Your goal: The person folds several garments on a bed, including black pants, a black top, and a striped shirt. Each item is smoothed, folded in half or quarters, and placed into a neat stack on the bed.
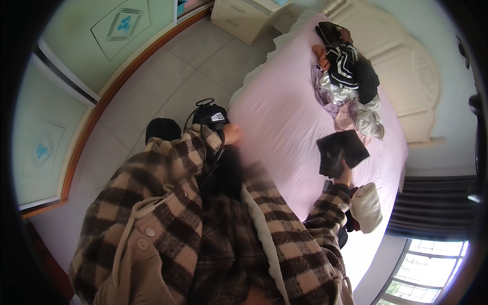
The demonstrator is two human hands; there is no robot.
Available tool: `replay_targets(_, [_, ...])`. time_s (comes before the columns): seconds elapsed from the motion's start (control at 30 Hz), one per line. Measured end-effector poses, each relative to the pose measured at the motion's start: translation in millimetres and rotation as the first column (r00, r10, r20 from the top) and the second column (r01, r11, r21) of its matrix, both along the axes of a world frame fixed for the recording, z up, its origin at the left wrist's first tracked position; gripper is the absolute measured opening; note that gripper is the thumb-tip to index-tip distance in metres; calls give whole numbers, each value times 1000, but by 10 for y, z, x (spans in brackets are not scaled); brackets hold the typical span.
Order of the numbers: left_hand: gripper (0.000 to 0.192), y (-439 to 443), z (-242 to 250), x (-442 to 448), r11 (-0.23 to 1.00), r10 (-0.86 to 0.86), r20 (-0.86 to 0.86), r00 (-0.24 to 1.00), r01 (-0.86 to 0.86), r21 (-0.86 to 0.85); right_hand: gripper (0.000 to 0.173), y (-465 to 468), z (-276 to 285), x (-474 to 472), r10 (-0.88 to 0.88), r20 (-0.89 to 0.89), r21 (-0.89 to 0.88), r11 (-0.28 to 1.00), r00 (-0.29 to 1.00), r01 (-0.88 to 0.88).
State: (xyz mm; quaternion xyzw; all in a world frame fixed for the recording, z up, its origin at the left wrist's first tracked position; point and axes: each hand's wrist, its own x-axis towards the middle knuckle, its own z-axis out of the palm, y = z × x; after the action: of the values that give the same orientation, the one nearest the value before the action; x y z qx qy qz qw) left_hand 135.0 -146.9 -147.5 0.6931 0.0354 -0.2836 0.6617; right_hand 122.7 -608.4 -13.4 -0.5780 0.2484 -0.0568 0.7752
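My right hand [345,174] is over the bed, gripping a flat, dark folded cloth [341,152] by its near edge; part of that hand is hidden by the cloth. My left hand [233,134] is at the bed's near side, fingers curled and blurred, and nothing shows in it. A black strapped device [211,116] with a label and a cable is by the left wrist. Beyond the folded cloth, a heap of clothes lies on the bed: a black garment with white stripes [343,66], a white garment [370,124] and pink cloth [345,116].
Pink sheeting covers the bed [274,106], with a cream headboard [404,65] behind it. Folded cream cloth [366,207] lies beside my right forearm. A cream nightstand [238,19] and sliding wardrobe doors [126,34] border the tiled floor [171,84]. A barred window [427,267] is at lower right.
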Motion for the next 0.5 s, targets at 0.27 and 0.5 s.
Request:
replay_targets(0.27, [19, -8, 62, -111, 966, -114, 135, 984, 77, 248, 31, -672, -550, -157, -252, -8, 73, 965, 968, 251])
replay_targets(0.5, [20, -109, 393, -80, 918, -72, 647, 759, -204, 341, 66, -542, -688, -292, -469, -349, -525, 815, 811, 245])
